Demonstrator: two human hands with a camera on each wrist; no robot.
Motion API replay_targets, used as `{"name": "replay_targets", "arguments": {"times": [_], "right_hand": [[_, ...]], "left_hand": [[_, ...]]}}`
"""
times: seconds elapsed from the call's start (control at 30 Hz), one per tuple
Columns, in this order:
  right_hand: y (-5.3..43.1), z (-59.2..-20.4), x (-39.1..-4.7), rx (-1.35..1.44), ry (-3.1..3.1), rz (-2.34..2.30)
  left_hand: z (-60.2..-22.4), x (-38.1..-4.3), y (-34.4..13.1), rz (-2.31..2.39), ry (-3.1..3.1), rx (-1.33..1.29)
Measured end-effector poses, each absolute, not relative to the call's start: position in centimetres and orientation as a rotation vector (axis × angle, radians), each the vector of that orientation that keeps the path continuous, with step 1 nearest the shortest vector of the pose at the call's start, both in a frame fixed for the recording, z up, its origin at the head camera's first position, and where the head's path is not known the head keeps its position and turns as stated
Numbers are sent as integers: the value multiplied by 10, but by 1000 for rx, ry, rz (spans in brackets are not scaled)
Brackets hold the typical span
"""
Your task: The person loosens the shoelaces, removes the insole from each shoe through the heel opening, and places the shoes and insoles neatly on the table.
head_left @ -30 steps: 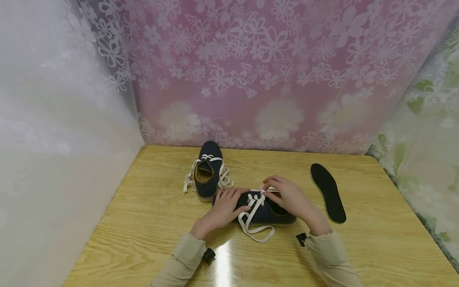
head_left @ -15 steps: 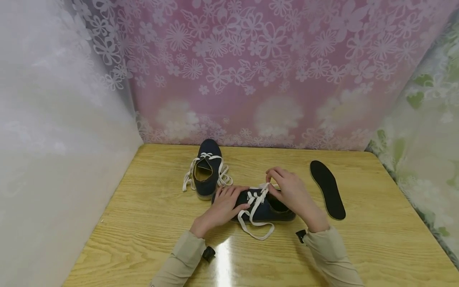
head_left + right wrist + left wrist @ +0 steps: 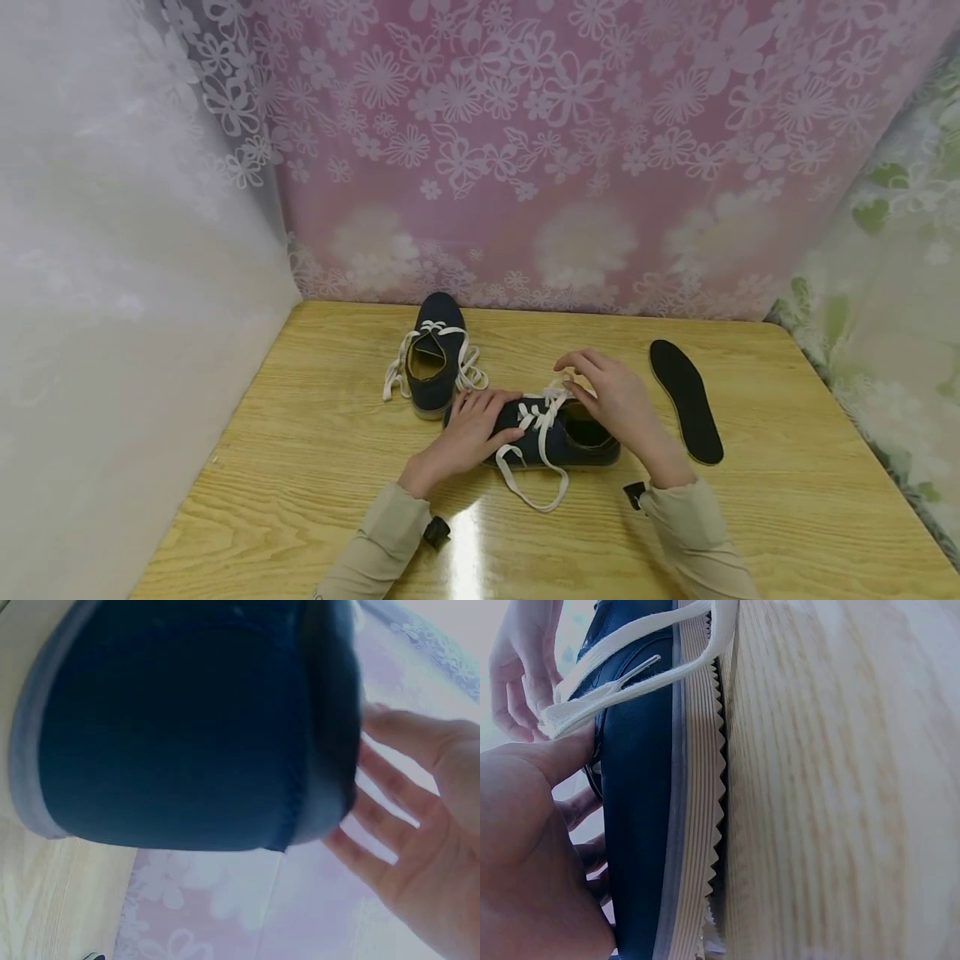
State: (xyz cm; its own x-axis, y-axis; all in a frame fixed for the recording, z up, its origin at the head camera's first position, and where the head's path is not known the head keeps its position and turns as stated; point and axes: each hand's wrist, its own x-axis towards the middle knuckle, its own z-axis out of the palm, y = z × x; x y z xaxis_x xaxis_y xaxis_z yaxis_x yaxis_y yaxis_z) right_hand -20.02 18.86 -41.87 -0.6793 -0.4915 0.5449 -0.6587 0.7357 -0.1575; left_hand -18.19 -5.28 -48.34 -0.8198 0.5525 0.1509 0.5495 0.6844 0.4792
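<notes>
A dark navy canvas sneaker (image 3: 555, 446) with white laces lies sideways on the table, its heel toward the right. My left hand (image 3: 474, 429) holds the sneaker by its toe end, fingers across the far side and thumb on the near side; in the left wrist view the thumb presses beside the lacing. Above the sneaker's opening, my right hand (image 3: 617, 404) has thumb and forefinger at a blurred stretch of white shoelace (image 3: 557, 392). In the right wrist view the heel (image 3: 180, 735) hides the right fingertips. A long lace loop hangs to the table on the near side.
A second navy sneaker (image 3: 441, 387), laces loose on both sides, stands behind the left hand, toe away from me. A black insole (image 3: 686, 402) lies at the right of the wooden table (image 3: 300, 492). Floral curtains (image 3: 450, 167) close off the back and sides.
My right hand has lifted slightly with the shoelace, and its thumb and forefinger stand farther apart. The near lace loop has shifted. My left hand stays on the toe.
</notes>
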Motion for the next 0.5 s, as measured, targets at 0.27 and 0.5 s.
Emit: {"name": "replay_targets", "arguments": {"times": [0.27,0.5], "right_hand": [[191,-415,-196,1042,-2602,513],[192,-418,-195,1044,-2682,480]], "left_hand": [[-485,-182,-52,813,2877,918],[-484,-182,-52,812,2878,925]]}}
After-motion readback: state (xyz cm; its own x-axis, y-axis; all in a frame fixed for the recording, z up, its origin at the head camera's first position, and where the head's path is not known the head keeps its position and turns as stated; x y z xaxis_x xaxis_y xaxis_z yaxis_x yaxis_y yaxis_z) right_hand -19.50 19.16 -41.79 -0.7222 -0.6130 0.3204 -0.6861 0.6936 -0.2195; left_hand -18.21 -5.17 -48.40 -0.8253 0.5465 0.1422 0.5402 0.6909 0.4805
